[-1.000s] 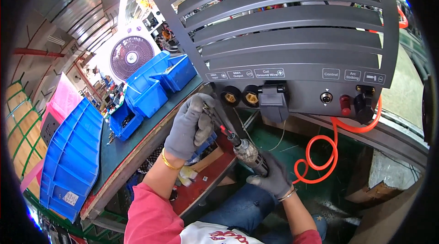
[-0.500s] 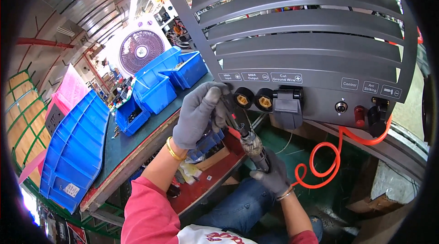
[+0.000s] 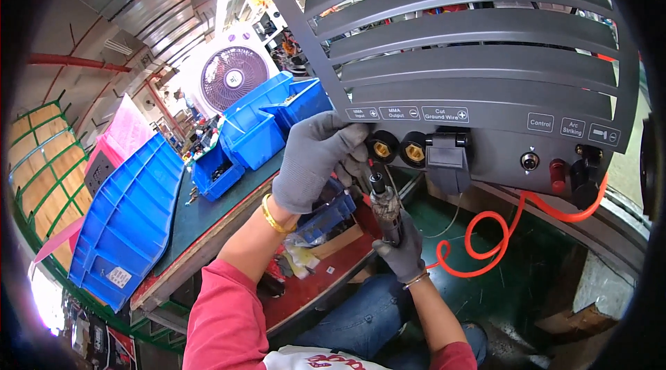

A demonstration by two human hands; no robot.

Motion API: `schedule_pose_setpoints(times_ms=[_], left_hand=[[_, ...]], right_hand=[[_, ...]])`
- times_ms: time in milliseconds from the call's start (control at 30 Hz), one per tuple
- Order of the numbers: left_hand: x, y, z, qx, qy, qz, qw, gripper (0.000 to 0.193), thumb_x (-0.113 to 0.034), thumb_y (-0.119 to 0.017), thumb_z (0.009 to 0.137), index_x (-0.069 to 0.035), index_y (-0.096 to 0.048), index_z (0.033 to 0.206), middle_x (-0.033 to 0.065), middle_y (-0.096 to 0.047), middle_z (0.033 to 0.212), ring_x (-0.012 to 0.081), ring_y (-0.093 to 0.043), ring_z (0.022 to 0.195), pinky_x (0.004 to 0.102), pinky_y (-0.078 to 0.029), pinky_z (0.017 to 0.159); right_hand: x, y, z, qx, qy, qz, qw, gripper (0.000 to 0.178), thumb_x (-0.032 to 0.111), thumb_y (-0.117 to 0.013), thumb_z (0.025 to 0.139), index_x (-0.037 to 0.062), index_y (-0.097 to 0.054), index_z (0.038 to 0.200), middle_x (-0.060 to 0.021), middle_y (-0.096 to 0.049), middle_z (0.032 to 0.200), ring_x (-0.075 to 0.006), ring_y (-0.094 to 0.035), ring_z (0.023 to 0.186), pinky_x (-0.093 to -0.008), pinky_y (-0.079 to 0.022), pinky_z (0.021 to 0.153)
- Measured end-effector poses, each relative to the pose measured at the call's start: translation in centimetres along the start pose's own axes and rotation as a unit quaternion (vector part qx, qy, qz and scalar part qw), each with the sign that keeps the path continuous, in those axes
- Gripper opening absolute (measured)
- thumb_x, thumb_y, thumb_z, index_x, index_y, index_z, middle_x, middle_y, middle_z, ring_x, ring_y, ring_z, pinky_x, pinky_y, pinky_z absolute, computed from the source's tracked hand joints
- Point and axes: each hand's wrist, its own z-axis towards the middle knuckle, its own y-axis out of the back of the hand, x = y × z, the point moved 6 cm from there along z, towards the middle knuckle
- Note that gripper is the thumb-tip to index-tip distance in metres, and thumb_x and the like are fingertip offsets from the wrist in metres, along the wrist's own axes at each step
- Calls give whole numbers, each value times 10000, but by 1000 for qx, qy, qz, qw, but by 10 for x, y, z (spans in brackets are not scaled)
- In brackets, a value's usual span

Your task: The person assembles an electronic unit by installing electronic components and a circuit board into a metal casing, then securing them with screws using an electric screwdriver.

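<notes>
My gloved left hand [image 3: 312,165] is closed at the lower left corner of a grey louvred metal panel [image 3: 479,85]. Its fingertips are pinched together beside a round black socket [image 3: 382,146], and what they hold is hidden. Lower down, my gloved right hand [image 3: 404,248] wraps round the body of a power screwdriver [image 3: 386,209] with a worn metal barrel. The tool points upward, its dark, red-marked tip close to my left fingers. A second black socket [image 3: 413,150] with a brass centre sits to the right, next to a grey hinged cover [image 3: 447,165].
An orange coiled hose [image 3: 485,238] loops below the panel at right. Blue bins [image 3: 253,138] stand on the green-topped bench at left, with a large blue tray [image 3: 125,221] near its edge. Behind them is a fan [image 3: 234,79]. Cardboard boxes [image 3: 583,321] lie at lower right.
The whole view has shifted, so the panel and bench sit farther right. The screwdriver stands more upright, and my left hand has turned, its fingers now closer to the panel's corner.
</notes>
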Motion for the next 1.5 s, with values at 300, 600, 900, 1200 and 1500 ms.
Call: schedule_pose_setpoints(times_ms=[300,600,900,1200,1500], left_hand=[[8,7,-6,4,-26,39,999,363,-283,-663,990,17,-619,1190,60,-692,820,88,-644,618,209,-499,504],[13,51,-22,-77,-9,73,994,427,-310,-584,1031,25,-552,1295,91,-682,979,90,-633,678,217,-513,555],[38,5,-17,177,-31,170,969,538,-368,-636,1006,24,-527,1357,70,-621,1201,149,-567,1119,323,-457,1004],[126,-51,-52,126,75,50,988,682,-114,-779,835,-46,-445,1426,40,-601,1196,122,-564,1077,311,-472,968],[146,-50,-29,80,-3,4,997,502,-195,-814,824,-63,-528,1215,7,-583,1056,110,-548,980,307,-491,885]], right_hand=[[6,-4,6,-21,3,-38,999,809,273,-903,671,71,-540,1365,-142,-681,1205,-295,-678,1075,-389,-525,916],[7,-7,9,-9,-22,-36,999,745,285,-871,717,70,-525,1341,-157,-680,1177,-325,-685,1053,-406,-534,885],[15,-17,-4,48,-90,61,993,691,203,-763,712,51,-528,1344,-145,-649,1180,-273,-644,1052,-386,-502,918],[28,-6,-3,57,-98,16,993,778,279,-829,689,106,-511,1378,-170,-674,1127,-357,-685,982,-437,-548,857],[18,4,26,20,-6,-54,998,752,380,-843,746,112,-515,1368,-185,-677,1143,-405,-675,1034,-465,-561,841]])
